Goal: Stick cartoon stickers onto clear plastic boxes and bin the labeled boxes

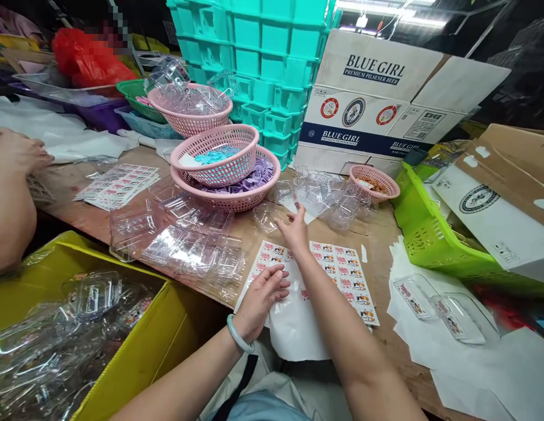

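My right hand (293, 229) reaches out over the cardboard-topped table, fingers apart and nothing visible between them. Just left of its thumb lies a clear plastic piece (265, 218); whether they touch I cannot tell. Beyond the fingertips are several clear plastic shells (315, 190). My left hand (263, 297), a pale bangle on its wrist, hovers over the near left part of the sticker sheets (348, 275), palm turned inward, fingers loosely bent and holding nothing. The sheets carry rows of cartoon cats and pink print. White backing paper (298, 330) hangs over the table edge.
Clear plastic boxes (179, 248) spread leftward, beside a yellow bin (135, 339) of more. Pink baskets (225, 202), teal crates (254, 35) and a beer carton (363, 105) stand behind. A green basket (447, 245) and two stickered lids (458, 318) are right. Another person's arm (11, 204) is left.
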`<state>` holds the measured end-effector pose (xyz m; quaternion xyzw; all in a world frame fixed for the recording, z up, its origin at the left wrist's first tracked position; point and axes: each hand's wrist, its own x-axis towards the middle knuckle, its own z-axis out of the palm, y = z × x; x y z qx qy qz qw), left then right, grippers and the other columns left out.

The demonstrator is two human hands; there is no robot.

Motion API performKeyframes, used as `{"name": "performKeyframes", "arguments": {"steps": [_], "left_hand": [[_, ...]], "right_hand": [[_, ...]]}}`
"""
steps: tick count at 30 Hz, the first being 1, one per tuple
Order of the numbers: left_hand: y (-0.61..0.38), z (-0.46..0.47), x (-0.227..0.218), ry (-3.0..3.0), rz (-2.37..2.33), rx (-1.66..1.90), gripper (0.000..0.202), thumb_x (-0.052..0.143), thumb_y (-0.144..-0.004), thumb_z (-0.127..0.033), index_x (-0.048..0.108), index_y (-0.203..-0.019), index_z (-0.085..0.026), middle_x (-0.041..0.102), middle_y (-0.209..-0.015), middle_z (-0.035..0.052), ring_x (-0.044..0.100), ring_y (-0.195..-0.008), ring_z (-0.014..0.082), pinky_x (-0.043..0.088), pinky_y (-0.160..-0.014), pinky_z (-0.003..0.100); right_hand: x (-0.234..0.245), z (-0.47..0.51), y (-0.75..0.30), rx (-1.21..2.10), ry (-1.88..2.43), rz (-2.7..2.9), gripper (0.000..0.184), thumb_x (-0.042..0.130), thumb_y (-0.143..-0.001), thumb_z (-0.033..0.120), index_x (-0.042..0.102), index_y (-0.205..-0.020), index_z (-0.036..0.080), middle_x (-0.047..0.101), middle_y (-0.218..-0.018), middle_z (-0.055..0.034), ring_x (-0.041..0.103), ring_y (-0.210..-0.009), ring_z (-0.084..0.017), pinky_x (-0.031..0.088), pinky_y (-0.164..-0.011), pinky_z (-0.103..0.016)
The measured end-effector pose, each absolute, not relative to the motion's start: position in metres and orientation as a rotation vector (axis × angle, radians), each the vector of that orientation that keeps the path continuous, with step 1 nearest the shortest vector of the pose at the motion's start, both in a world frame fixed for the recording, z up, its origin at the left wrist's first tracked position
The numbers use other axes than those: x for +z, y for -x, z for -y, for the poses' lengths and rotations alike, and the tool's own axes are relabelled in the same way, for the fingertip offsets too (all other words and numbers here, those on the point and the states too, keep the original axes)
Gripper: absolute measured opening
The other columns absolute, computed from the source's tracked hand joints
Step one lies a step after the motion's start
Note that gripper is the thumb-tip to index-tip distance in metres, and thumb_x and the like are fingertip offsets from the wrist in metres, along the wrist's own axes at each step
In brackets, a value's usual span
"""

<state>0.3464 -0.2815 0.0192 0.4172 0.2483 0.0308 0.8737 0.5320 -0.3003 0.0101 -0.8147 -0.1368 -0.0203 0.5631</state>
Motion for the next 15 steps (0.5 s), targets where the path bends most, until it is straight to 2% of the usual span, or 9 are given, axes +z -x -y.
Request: {"name": "performKeyframes", "arguments": {"steps": [2, 4, 8, 11, 13, 15], "left_hand": [[-0.349, 0.277, 0.022, -0.84, -0.512, 0.073, 0.045, 0.072, -0.078, -0.043, 0.06, -0.112, -0.017, 0.06, -0.116, 0.0122, 0.061, -0.097, 0.0182, 0.047, -0.089, 0.032], [-0.35, 0.27, 0.028, -0.789, -0.544, 0.097, 0.048, 0.072, -0.077, -0.043, 0.056, -0.116, -0.019, 0.059, -0.12, 0.0125, 0.061, -0.102, 0.0196, 0.047, -0.093, 0.032], [-0.352, 0.252, 0.039, -0.62, -0.569, 0.056, 0.068, 0.065, -0.078, -0.059, 0.04, -0.132, -0.028, 0.051, -0.132, 0.0133, 0.061, -0.11, 0.0251, 0.049, -0.093, 0.04], [-0.356, 0.249, 0.043, -0.54, -0.481, -0.15, 0.077, 0.055, -0.078, -0.071, 0.033, -0.138, -0.028, 0.056, -0.12, 0.0139, 0.065, -0.1, 0.0277, 0.052, -0.085, 0.044], [-0.358, 0.253, 0.041, -0.532, -0.426, -0.268, 0.076, 0.055, -0.079, -0.069, 0.034, -0.137, -0.025, 0.06, -0.108, 0.0118, 0.067, -0.092, 0.0261, 0.053, -0.082, 0.041], [-0.357, 0.261, 0.037, -0.572, -0.38, -0.315, 0.067, 0.058, -0.082, -0.061, 0.04, -0.135, -0.026, 0.061, -0.104, 0.0096, 0.067, -0.089, 0.0232, 0.053, -0.081, 0.039]], "right_hand": [[0.005, 0.277, -0.542, -0.079, 2.078, 0.399, 0.065, 0.066, -0.073, 0.017, 0.044, -0.134, 0.015, 0.071, -0.089, -0.0086, 0.066, -0.083, -0.024, 0.05, -0.082, -0.04], [0.003, 0.277, -0.543, -0.197, 2.115, 0.512, 0.054, 0.054, -0.08, 0.013, 0.046, -0.133, 0.017, 0.071, -0.084, -0.0064, 0.066, -0.079, -0.022, 0.051, -0.08, -0.039], [0.006, 0.332, -0.516, -0.625, 1.997, 0.918, 0.043, 0.049, -0.089, 0.016, 0.048, -0.131, 0.022, 0.071, -0.099, -0.008, 0.066, -0.095, -0.021, 0.05, -0.091, -0.041], [0.013, 0.387, -0.481, -0.808, 1.895, 1.257, 0.042, 0.051, -0.088, 0.011, 0.051, -0.126, 0.028, 0.071, -0.108, -0.0063, 0.065, -0.105, -0.02, 0.05, -0.098, -0.044], [0.016, 0.416, -0.46, -0.802, 1.83, 1.412, 0.043, 0.051, -0.086, 0.007, 0.052, -0.124, 0.028, 0.071, -0.11, -0.0058, 0.063, -0.111, -0.02, 0.051, -0.098, -0.046], [0.017, 0.439, -0.444, -0.733, 1.807, 1.474, 0.039, 0.05, -0.086, 0.007, 0.055, -0.12, 0.027, 0.071, -0.111, -0.0065, 0.061, -0.116, -0.021, 0.053, -0.097, -0.049]]}}
